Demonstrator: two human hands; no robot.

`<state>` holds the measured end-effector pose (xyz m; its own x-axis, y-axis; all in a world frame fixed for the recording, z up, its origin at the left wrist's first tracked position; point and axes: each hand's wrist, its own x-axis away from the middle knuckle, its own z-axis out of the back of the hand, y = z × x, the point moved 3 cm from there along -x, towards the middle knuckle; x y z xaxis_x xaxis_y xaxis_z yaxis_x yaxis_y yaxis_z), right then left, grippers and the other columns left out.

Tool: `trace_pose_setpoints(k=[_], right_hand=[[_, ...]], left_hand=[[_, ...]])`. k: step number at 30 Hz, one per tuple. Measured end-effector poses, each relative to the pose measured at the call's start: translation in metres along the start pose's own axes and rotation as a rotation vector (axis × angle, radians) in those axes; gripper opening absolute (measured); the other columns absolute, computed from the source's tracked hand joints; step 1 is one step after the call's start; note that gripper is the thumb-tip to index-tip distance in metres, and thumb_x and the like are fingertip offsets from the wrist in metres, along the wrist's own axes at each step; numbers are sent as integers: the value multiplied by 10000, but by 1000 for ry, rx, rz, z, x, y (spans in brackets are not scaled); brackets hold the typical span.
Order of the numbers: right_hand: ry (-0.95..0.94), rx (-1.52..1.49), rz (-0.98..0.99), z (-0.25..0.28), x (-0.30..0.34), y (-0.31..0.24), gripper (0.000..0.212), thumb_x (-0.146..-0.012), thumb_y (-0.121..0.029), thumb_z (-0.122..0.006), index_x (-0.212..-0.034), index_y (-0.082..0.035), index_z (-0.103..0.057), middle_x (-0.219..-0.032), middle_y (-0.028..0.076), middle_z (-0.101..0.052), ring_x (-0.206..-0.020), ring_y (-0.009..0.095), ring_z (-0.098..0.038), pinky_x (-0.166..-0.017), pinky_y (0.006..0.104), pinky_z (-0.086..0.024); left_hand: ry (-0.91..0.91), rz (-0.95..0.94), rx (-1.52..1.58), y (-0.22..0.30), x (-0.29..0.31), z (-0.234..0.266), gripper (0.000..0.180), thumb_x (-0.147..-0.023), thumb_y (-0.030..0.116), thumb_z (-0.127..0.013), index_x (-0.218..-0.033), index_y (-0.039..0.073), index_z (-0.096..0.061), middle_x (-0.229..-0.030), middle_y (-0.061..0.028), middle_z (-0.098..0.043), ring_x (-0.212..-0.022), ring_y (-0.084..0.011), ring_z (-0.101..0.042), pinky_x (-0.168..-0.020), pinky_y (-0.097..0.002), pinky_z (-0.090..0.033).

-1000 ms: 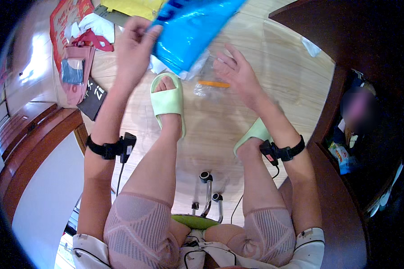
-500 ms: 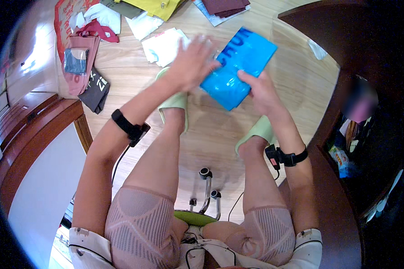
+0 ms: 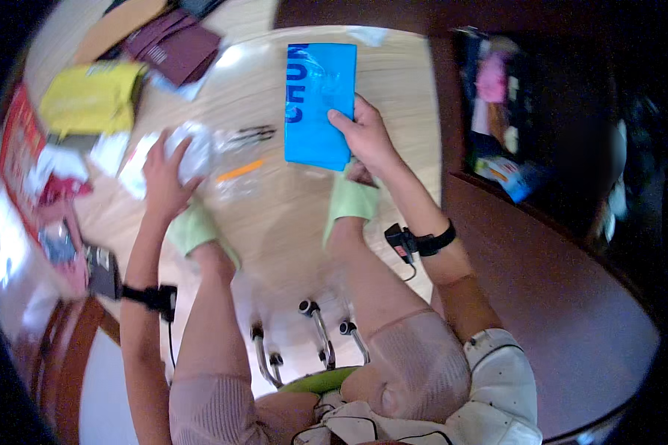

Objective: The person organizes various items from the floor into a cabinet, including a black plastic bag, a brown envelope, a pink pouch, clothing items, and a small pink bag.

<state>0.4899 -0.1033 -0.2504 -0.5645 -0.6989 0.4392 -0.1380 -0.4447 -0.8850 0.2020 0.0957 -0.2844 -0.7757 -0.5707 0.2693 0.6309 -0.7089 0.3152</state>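
At ten o'clock, yellow bundle (image 3: pixel 89 98) on floor (image 3: pixel 289 230). Toward half past nine, left hand (image 3: pixel 168 178), fingers spread wide over clear plastic (image 3: pixel 199 147); contact cannot be told. Just right, orange strip (image 3: pixel 240 170). At twelve, blue packet (image 3: pixel 319 107), gripped along its right edge by right hand (image 3: pixel 367 139), thumb on its face.

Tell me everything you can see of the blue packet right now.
The blue packet is a flat, upright rectangle in the picture, glossy like thin plastic film, with light glints and creases. Large dark blue lettering runs along its left edge. It looks folded. The right hand grips its lower right side, thumb on the upper face. It appears above the pale floor. Its underside is hidden.
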Motion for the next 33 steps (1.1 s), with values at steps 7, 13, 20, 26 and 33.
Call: trace_pose_setpoints(k=[7,13,20,26,33], right_hand=[[755,1016,443,167,46,-75,324,-910,-60,-488,-1229,-17,-526,-1051,250,-621,-974,410,-603,-824,435,-469],[1190,1306,261,289,57,-81,462,-871,-136,-531,-1329,-105,-478,-1173,233,-593,-996,415,-602,-793,463,-506],[969,1379,-213,265,13,-28,552,-883,-324,-537,-1383,-117,-426,-1365,268,-438,-1324,413,-348,-1048,559,-319],[651,1413,465,177,27,-8,450,-896,-270,-558,-1297,-69,-519,-1313,242,-502,-1223,409,-468,-1032,494,-355],[279,1055,607,37,27,-42,293,-865,-155,-585,-1141,-60,-610,-1087,155,-651,-999,330,-615,-897,398,-470]], left_hand=[[85,-84,64,-26,-10,-10,263,-687,101,-737,-915,82,-606,-1318,-176,-492,-1213,-379,-444,-1002,-474,-368],[90,-104,207,9,-14,2,272,-754,118,-685,-1003,52,-598,-1285,-198,-510,-1193,-385,-463,-1025,-445,-350],[331,114,264,-105,-4,-3,456,-809,199,-658,-1186,-25,-534,-1290,-212,-491,-1207,-385,-440,-1038,-449,-332],[97,268,-75,-117,-8,-40,774,-621,370,-824,-1235,15,-513,-1268,-196,-512,-1183,-360,-461,-1010,-449,-368],[184,372,215,-107,7,1,440,-692,348,-796,-904,3,-623,-795,-176,-665,-731,-350,-641,-654,-419,-481]])
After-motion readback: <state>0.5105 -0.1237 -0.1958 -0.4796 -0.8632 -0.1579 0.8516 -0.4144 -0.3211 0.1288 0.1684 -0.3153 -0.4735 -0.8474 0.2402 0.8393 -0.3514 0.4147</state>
